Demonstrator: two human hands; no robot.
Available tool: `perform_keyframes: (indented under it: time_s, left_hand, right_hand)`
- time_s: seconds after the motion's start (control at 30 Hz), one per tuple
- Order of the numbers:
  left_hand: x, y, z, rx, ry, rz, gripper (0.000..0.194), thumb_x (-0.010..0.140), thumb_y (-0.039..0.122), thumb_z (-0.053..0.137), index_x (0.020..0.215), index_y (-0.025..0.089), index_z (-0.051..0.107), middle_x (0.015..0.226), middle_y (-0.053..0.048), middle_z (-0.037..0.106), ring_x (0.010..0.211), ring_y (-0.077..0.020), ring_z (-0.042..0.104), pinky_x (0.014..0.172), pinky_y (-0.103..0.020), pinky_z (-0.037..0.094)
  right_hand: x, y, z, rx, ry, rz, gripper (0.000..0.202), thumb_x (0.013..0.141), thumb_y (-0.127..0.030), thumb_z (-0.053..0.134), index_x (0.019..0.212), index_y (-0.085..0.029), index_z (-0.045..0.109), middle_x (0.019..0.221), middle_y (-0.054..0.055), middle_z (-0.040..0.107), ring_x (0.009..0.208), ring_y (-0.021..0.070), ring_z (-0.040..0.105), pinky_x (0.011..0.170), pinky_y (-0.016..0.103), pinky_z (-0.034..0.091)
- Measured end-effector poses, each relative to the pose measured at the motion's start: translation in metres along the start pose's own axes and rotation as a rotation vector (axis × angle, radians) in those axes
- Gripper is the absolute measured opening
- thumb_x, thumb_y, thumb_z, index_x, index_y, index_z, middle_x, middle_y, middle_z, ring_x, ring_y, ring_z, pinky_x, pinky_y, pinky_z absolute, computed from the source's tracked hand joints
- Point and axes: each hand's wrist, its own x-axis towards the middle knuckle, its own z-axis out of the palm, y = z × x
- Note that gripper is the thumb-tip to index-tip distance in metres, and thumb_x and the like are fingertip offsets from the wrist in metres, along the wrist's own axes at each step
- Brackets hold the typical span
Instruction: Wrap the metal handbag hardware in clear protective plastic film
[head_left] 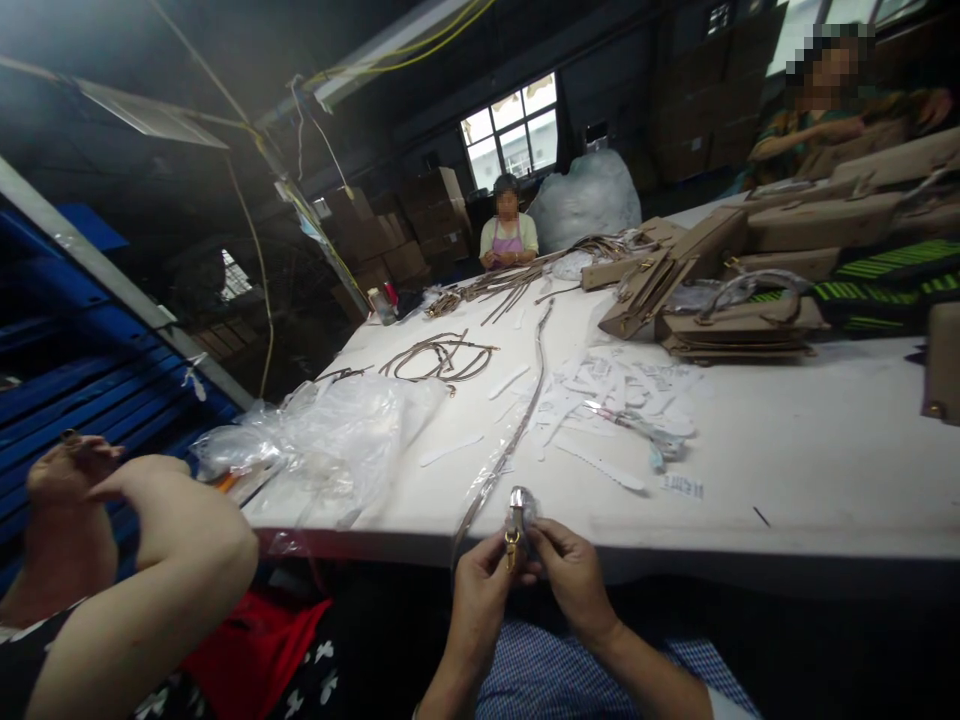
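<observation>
My left hand [481, 580] is closed on the end of a bag strap [517, 515], close to its gold clasp [511, 550]. The fingers of my right hand [571, 575] pinch the same piece from the other side, where some clear plastic film [531, 510] shows. Both hands are held in front of the table's near edge, almost touching. A long brown strap in clear film [517, 435] runs over the table and down past the edge by my left hand; whether it joins the held end I cannot tell.
Crumpled plastic bags [337, 450], coiled straps [439, 358], paper strips [615, 385] and scissors [637, 430] lie on the white table [825, 480]. Brown handbags [735, 330] are heaped at right. A co-worker's arms [172, 540] are close at left; two people sit farther off.
</observation>
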Motion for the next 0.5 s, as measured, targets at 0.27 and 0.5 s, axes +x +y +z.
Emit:
perform_keyframes:
  time_s: [0.27,0.5]
  left_hand:
    - [0.02,0.008,-0.005,-0.06,0.139,0.108,0.034,0.082,0.044,0.067,0.093,0.012,0.072,0.081,-0.006,0.072,0.075,-0.0181,0.068,0.071,-0.027,0.055]
    - [0.047,-0.004,-0.027,0.558,0.168,0.337,0.029,0.083,0.019,0.06,0.111,0.018,0.069,0.097,-0.008,0.074,0.079,-0.0204,0.07,0.079,-0.035,0.057]
  right_hand:
    - [0.027,-0.015,-0.033,-0.327,-0.044,-0.454,0.012,0.083,-0.03,0.067,0.091,-0.028,0.076,0.097,0.004,0.076,0.092,0.0261,0.069,0.09,0.04,0.053]
    - [0.151,-0.038,-0.086,-0.895,0.149,-0.039,0.031,0.09,-0.042,0.051,0.093,-0.016,0.068,0.093,0.01,0.074,0.086,0.0237,0.069,0.076,0.033,0.051]
